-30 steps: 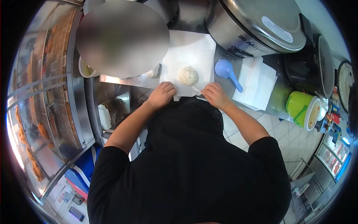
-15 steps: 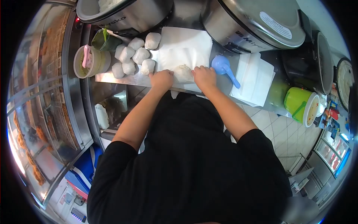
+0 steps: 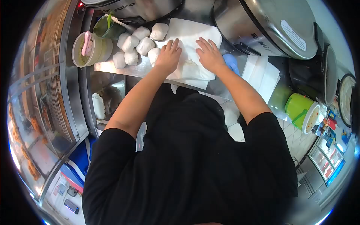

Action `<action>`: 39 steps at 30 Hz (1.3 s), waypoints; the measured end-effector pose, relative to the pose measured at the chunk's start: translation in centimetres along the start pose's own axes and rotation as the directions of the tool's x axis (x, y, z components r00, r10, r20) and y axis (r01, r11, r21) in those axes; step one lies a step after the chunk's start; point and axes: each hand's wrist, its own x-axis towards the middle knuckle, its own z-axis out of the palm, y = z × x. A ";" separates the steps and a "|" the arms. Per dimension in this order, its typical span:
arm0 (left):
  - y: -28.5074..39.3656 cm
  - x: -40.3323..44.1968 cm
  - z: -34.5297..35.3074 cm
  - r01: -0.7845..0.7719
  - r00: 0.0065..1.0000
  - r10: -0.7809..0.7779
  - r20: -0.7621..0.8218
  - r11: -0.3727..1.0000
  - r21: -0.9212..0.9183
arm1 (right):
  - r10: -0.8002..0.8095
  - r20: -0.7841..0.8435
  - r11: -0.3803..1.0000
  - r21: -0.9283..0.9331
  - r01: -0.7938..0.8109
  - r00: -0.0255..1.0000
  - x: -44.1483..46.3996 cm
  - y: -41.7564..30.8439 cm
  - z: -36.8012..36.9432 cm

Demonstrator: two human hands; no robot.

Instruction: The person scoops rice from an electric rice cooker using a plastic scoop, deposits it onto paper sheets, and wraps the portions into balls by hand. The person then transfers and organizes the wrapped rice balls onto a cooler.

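Observation:
On the steel counter lies a sheet of white wrapping paper [image 3: 187, 30], with a layer of paper over its near part. A pale, lumpy patch of rice [image 3: 189, 62] shows faintly there; how much the paper covers it is hard to tell. My left hand [image 3: 169, 55] rests on the paper's left side, fingers stretched out, close to the wrapped white bundles [image 3: 144, 46]. Across from it my right hand [image 3: 210, 56] lies on the right side with fingers spread. Partly hidden behind my right wrist is a blue scoop [image 3: 231, 63].
Two large Miyako rice cookers [image 3: 262, 26] line the back of the counter. A tub with a pink-handled utensil [image 3: 87, 45] stands left, near a green container [image 3: 107, 28]. Right are stacked white papers [image 3: 259, 75] and a lime-green bucket [image 3: 300, 108]. A glass display case [image 3: 41, 105] borders the left.
Both hands have moved forward from the paper's near edge, and their fingers have straightened. The rice mound that lay uncovered between them now appears largely under paper. The view has shifted slightly.

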 end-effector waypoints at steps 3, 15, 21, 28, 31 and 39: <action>-0.9 0.3 0.2 -0.123 0.992 0.123 -0.004 0.991 0.050 | -0.143 0.082 0.990 0.007 0.143 0.986 0.9 -0.4 -2.9; 1.6 -6.7 -4.1 -0.133 0.990 0.136 0.022 0.985 -0.113 | -0.085 0.176 0.935 0.354 0.018 0.981 -4.9 -3.1 -7.3; 2.1 -9.5 2.8 -0.125 0.987 0.094 -0.128 0.957 -0.263 | 0.026 -0.121 0.945 0.328 0.015 0.992 -8.9 -4.9 -1.2; 0.6 -9.9 2.6 -0.192 0.977 0.153 -0.146 0.931 -0.311 | -0.017 -0.101 0.964 0.262 0.043 0.995 -9.5 -4.8 -1.7; 0.0 -7.8 2.1 -0.066 0.996 0.081 0.035 0.943 -0.325 | -0.047 0.092 0.957 0.288 0.019 0.995 -7.7 -4.2 -1.6; 2.6 -1.1 0.4 0.352 0.927 -0.337 0.166 0.933 -0.072 | 0.266 0.233 0.952 0.087 -0.293 0.935 -1.7 -4.5 -2.2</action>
